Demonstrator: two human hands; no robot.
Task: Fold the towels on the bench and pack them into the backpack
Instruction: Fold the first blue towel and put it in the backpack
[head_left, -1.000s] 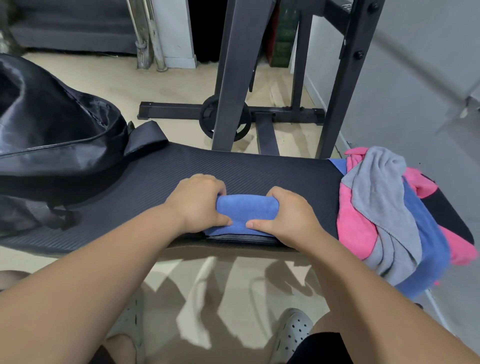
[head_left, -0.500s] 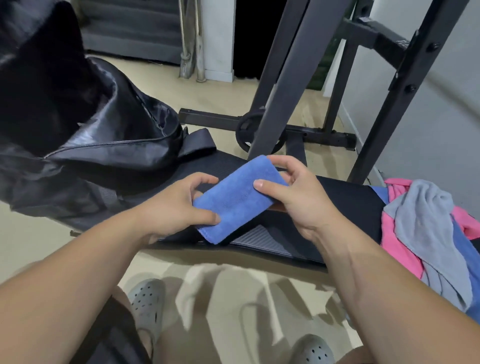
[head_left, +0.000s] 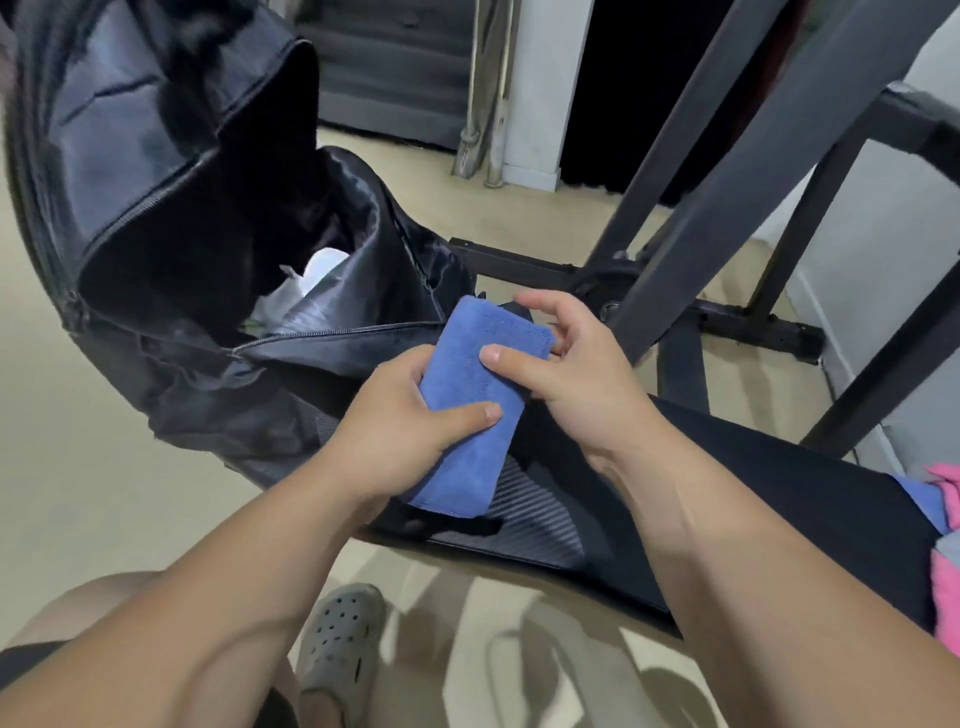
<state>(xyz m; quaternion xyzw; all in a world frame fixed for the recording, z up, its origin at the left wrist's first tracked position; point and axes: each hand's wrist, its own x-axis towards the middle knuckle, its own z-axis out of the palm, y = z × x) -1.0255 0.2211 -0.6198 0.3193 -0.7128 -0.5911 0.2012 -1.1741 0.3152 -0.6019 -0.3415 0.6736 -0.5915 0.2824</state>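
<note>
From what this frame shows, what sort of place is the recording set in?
Probably a home gym corner. A padded bench stands on a dark metal rack frame, the floor is plain and pale, and an open backpack rests on the bench while both hands hold a folded blue towel.

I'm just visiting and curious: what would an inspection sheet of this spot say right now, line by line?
Surface: black padded bench, ribbed at its near edge.
Job's things: folded blue towel held off the bench; black backpack unzipped and gaping at the bench's left end, something pale inside; unfolded towels, pink, blue and grey, at the right edge.
Clutter: nothing seen.
Hands: left hand grips the towel's lower half; right hand pinches its upper end.
Cables: nothing seen.
Surroundings: dark metal rack frame behind the bench, beige floor, grey clog on a foot below.
</note>
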